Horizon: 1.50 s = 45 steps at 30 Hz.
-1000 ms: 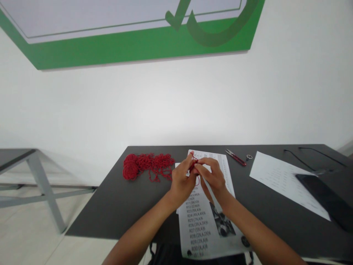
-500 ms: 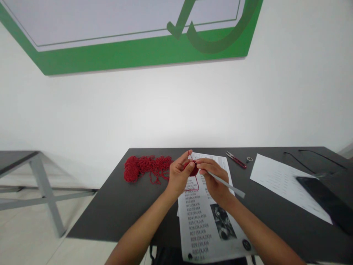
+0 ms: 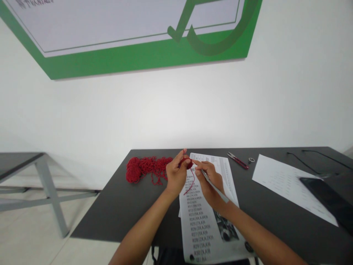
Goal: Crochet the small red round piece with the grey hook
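My left hand (image 3: 177,173) pinches a small piece of red crochet work (image 3: 188,163), with red yarn running up over its raised index finger. A loose yarn tail (image 3: 192,180) hangs from the piece over the printed sheet. In my right hand (image 3: 211,182) is a crochet hook (image 3: 213,183) with a light grey handle, held like a pen. Its thin tip meets the right edge of the red piece; the exact stitch is too small to make out. Left of my hands lies a red yarn ball (image 3: 134,170) with a heap of loose, kinked yarn (image 3: 154,166).
Under my hands lies a printed pattern sheet (image 3: 197,224) on the dark table (image 3: 110,209). Thread snips (image 3: 238,161) and a small ring (image 3: 251,160) lie to the right. Beyond them are another paper (image 3: 284,184), a black phone (image 3: 325,197) and eyeglasses (image 3: 322,175).
My right hand has turned, so the hook now points more steeply and its tip shows at the crochet piece's edge. My left hand has tilted slightly left, and the yarn tail has swung.
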Tool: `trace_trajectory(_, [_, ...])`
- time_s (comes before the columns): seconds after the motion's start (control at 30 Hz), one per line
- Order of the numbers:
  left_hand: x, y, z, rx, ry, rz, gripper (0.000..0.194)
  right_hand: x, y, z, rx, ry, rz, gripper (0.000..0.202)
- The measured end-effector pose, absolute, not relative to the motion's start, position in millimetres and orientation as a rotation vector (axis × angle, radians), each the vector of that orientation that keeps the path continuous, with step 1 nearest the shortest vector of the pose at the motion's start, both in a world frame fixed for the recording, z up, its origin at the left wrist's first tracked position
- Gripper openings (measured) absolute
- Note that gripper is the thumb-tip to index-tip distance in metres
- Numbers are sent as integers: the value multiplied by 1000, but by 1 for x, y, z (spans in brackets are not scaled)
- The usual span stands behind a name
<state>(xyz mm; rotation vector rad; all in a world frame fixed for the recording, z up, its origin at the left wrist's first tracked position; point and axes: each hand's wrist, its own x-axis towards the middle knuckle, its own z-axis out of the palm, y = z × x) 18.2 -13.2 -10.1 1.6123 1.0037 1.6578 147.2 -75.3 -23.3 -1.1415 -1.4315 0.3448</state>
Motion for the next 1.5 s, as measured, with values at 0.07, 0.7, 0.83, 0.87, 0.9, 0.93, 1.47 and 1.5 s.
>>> trace_trajectory(0.07, [19,-12,-11,1536,1010,1669,36,148,-74,-26,-1139,-1395,406,22])
trace_trajectory(0.7, [16,-17,-12,1846,919,1681,34,161,-48,-13,-453,-912,1265,22])
trace_trajectory(0.83, [16,-26,-10,1957,968,1726,34,161,-51,-16,-485,-1023,1127,17])
trace_trajectory(0.87, [16,-28,-10,1969,977,1733,34,161,-54,-16,-519,-1064,1056,16])
trace_trajectory(0.9, [16,-30,-9,1974,983,1742,34,161,-56,-15,-557,-1109,976,15])
trace_trajectory(0.93, [16,-31,-9,1974,986,1748,34,162,-58,-14,-594,-1162,892,15])
trace_trajectory(1.47, [28,-30,-2,970,556,1331,47,163,-72,-7,-820,-1520,312,10])
trace_trajectory(1.5, [27,-30,-2,974,547,1347,47,164,-73,-4,-784,-1534,312,8])
